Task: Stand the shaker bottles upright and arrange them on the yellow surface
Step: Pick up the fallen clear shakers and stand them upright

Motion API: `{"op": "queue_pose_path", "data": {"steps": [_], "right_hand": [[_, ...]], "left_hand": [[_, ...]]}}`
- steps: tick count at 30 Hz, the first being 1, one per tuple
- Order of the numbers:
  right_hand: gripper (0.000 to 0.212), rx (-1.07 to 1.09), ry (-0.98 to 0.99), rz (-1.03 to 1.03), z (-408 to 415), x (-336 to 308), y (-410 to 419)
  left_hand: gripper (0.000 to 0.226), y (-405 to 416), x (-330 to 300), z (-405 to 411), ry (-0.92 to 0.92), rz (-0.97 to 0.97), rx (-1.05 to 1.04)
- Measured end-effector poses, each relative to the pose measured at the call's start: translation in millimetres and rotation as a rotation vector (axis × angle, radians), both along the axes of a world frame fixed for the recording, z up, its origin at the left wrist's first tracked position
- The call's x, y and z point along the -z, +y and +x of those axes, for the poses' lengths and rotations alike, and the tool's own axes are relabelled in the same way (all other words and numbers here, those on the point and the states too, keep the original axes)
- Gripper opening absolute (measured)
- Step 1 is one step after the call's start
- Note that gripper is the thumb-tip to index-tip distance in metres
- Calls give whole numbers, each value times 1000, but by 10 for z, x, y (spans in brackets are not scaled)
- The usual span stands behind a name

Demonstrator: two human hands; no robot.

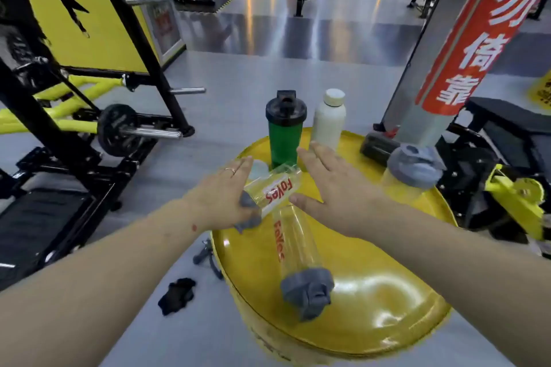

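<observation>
Two clear shaker bottles with red lettering and grey lids lie on their sides on the round yellow surface (372,292). The far one (275,191) rests across the end of the near one (293,247), whose lid points toward me. My left hand (222,197) touches the far bottle at its grey lid end, fingers spread. My right hand (331,185) hovers flat and spread over the bottles, its thumb by the far one. A green shaker with black lid (284,131), a white bottle (329,119) and a yellowish shaker with grey lid (410,173) stand upright.
A dark bottle (377,147) lies at the surface's far right edge. A weight rack with a plate-loaded bar (119,131) stands to the left, a grey pillar with a red banner (465,48) behind right, and a black glove (177,295) lies on the floor.
</observation>
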State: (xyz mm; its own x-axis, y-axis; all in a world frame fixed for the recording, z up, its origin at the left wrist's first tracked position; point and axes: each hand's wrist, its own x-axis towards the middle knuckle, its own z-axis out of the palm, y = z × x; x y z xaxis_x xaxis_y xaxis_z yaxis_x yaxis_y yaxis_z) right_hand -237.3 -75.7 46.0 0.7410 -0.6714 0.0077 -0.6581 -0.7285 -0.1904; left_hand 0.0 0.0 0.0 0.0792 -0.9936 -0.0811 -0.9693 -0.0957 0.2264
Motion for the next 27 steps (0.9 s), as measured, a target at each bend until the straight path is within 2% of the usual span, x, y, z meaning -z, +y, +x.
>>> {"op": "queue_pose_path", "data": {"steps": [3, 5, 10, 14, 20, 27], "right_hand": [[89, 0, 23, 70, 109, 237, -80], [86, -5, 35, 157, 207, 390, -148], [80, -19, 104, 280, 440, 643, -521], [76, -39, 152, 299, 552, 729, -730], [73, -22, 132, 298, 628, 685, -732], [72, 44, 89, 323, 735, 696, -768]], "left_hand": [[127, 13, 211, 63, 73, 162, -34], [131, 27, 362, 71, 92, 201, -45], [118, 9, 528, 70, 95, 101, -89], [105, 14, 505, 92, 177, 105, -150], [89, -46, 118, 175, 304, -9, -187], [81, -294, -264, 144, 285, -178, -98]]}}
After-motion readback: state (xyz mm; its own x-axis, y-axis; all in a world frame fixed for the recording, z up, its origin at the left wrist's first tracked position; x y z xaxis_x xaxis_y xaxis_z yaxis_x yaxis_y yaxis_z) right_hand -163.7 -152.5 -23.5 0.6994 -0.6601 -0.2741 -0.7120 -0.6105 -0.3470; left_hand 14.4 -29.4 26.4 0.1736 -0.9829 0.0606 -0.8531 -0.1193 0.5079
